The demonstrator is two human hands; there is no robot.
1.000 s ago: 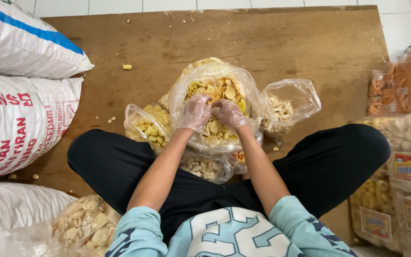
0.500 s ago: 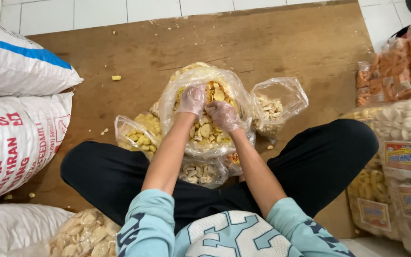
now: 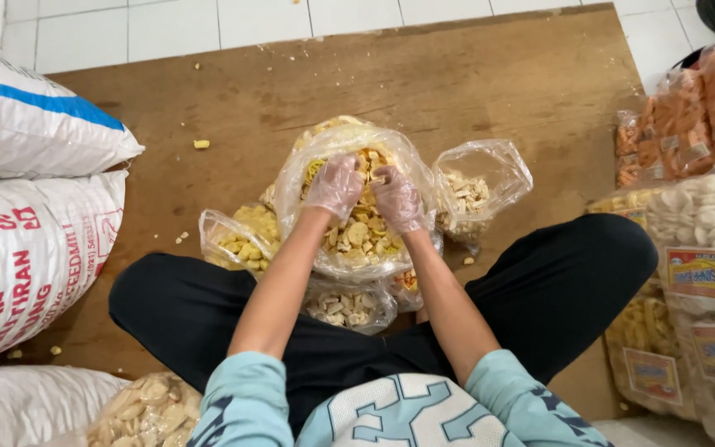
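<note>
From the head camera, a person sits cross-legged on a wooden board (image 3: pixel 473 74) on the floor. Both hands wear thin clear gloves. The left hand (image 3: pixel 334 185) and the right hand (image 3: pixel 396 199) are curled shut on the top of a big clear bag of yellow chips (image 3: pixel 357 236). The bag stands upright just in front of the lap, with its mouth pointing up. Both hands are equally close. Smaller bags of snacks (image 3: pixel 477 192) sit touching it. White sacks (image 3: pixel 31 124) lie at the left.
</note>
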